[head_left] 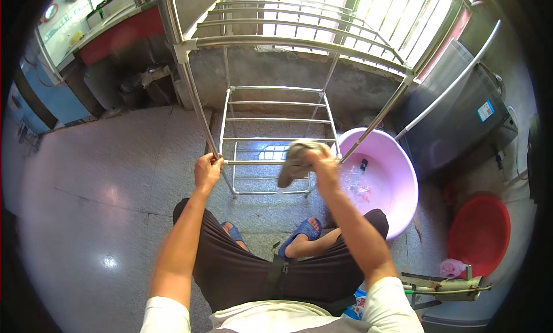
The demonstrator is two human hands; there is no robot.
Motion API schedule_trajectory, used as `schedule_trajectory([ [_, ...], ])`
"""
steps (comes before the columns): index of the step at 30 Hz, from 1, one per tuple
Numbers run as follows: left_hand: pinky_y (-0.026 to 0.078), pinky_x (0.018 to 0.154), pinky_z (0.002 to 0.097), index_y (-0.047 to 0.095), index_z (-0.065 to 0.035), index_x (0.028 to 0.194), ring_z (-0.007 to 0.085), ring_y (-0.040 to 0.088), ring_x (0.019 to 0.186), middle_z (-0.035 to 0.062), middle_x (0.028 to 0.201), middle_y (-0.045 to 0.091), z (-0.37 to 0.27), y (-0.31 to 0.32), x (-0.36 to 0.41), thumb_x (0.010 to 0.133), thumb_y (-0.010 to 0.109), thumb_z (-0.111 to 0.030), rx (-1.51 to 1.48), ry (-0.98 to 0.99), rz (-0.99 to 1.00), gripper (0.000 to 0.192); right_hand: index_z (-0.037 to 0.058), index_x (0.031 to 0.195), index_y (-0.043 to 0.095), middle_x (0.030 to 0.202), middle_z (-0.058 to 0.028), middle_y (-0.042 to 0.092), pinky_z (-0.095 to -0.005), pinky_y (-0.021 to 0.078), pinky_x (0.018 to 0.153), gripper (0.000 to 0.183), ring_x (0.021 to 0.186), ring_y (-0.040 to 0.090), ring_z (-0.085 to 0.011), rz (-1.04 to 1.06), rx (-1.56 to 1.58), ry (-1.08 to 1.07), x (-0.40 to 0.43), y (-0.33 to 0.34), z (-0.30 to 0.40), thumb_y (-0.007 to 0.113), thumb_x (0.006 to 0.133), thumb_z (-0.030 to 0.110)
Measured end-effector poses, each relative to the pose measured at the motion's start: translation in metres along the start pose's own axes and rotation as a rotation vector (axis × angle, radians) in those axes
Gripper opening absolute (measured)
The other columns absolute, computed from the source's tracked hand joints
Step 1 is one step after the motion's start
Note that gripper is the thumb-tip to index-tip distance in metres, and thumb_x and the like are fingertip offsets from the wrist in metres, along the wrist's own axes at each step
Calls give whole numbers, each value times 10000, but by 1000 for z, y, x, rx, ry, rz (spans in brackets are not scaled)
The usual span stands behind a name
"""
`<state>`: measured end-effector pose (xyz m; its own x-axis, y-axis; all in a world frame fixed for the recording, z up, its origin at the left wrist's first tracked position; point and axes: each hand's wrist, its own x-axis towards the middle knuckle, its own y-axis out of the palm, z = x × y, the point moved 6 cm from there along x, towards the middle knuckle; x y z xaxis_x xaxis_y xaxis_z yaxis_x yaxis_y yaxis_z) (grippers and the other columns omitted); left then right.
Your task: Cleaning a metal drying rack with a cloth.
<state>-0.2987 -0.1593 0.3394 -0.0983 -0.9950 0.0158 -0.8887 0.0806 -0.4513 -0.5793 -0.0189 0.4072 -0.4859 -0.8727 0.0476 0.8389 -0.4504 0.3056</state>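
A tiered metal rack [276, 140] of thin silver tubes with white joints stands before me. My left hand [208, 171] grips its left upright near the joint of a middle shelf. In my right hand [325, 166], blurred, is a crumpled grey-brown cloth [294, 163], held over the front rail of that shelf; whether the cloth touches the rail I cannot tell. Behind and right of my right hand sits a large pink plastic basin [399, 184], with clear crinkled plastic and a small black item inside.
A red basin [478, 233] lies at the right, near a grey appliance [458, 112] with a white hose [453, 80]. A barred window [389, 22] is behind the rack. A red-fronted counter [123, 32] stands back left. My feet, in blue sandals [300, 235], are below the rack.
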Motion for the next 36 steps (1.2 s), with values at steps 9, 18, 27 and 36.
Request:
schedule_trajectory([
  [9, 469, 538, 254, 649, -28, 950, 120, 607, 603, 81, 739, 656, -5, -7, -6, 796, 631, -108, 67, 16, 49, 175, 201, 940, 591, 917, -39, 567, -385, 408, 769, 234, 876, 565, -214, 335, -1183, -756, -6, 140, -69, 657, 717, 178],
  [18, 495, 667, 298, 642, -15, 963, 199, 657, 757, 122, 809, 670, -5, -10, -3, 787, 638, -106, 61, 132, 91, 198, 163, 1023, 513, 1007, -77, 540, -399, 392, 823, 385, 950, 531, -279, 249, -1496, -653, 7, -5, -18, 691, 683, 188],
  [27, 476, 617, 288, 647, -11, 924, 179, 647, 701, 121, 771, 663, 6, -4, 0, 779, 648, -102, 39, 176, 70, 171, 133, 881, 565, 820, -55, 607, -407, 427, 733, 125, 792, 587, -248, 178, -1300, -853, 7, 68, -70, 588, 758, 132],
  [36, 483, 656, 267, 646, -6, 936, 146, 637, 721, 97, 777, 666, -8, -9, -5, 787, 636, -68, 65, 168, 79, 162, 168, 1031, 528, 936, -97, 550, -427, 452, 762, 321, 894, 561, -311, 590, -1176, -572, 10, 109, -76, 620, 732, 100],
])
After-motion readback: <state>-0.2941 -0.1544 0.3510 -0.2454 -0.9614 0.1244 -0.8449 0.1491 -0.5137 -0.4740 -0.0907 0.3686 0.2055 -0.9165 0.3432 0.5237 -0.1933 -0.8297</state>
